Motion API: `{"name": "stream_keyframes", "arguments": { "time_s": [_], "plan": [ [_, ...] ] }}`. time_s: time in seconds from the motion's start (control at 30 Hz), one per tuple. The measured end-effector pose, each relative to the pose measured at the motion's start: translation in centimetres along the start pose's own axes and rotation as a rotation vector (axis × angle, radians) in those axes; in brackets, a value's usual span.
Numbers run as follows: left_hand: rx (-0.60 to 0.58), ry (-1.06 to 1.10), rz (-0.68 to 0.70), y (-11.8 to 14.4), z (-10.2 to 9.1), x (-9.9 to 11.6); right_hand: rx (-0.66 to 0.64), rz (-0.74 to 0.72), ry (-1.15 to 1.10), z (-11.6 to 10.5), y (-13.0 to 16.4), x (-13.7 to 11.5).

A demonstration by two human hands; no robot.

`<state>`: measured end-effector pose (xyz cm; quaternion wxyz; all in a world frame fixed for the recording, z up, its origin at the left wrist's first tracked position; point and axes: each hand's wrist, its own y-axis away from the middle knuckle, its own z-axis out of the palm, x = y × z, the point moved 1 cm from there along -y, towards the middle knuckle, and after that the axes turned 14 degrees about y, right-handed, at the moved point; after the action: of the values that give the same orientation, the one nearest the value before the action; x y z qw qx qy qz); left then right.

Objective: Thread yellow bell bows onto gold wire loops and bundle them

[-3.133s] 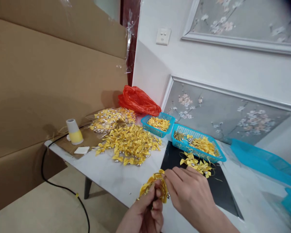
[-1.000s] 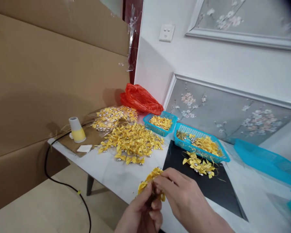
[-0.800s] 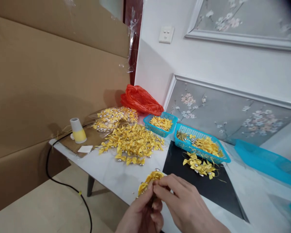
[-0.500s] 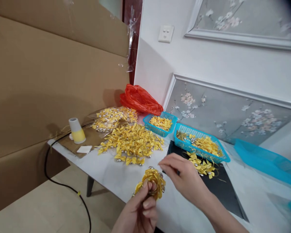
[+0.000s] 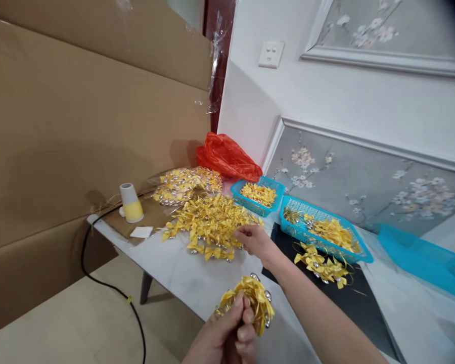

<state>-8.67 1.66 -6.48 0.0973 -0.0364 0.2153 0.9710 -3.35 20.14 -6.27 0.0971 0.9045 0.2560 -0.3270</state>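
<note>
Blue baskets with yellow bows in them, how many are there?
2: a small blue basket by the red bag, and a bigger blue basket right of it.

Soft, even indoor light fills the scene, bright on the white wall and the table [image 5: 182, 275]. Faint shadows fall on the cardboard behind the cup [image 5: 131, 203]. A dark vignette clips the upper right corner. Straight lines bow toward the edges, and the far right looks smeared.
</note>
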Motion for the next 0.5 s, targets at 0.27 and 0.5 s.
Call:
{"name": "stream_keyframes", "arguments": {
  "time_s": [0.27, 0.5],
  "plan": [
    [-0.017, 0.013, -0.053, 0.0, -0.3, 0.1, 0.013, -0.107, -0.126, -1.5, 0.8, -0.7],
    [-0.008, 0.008, -0.056, -0.1, -0.3, -0.1, 0.147, -0.236, -0.204, -4.2, 2.6, -0.2]
  ]
}}
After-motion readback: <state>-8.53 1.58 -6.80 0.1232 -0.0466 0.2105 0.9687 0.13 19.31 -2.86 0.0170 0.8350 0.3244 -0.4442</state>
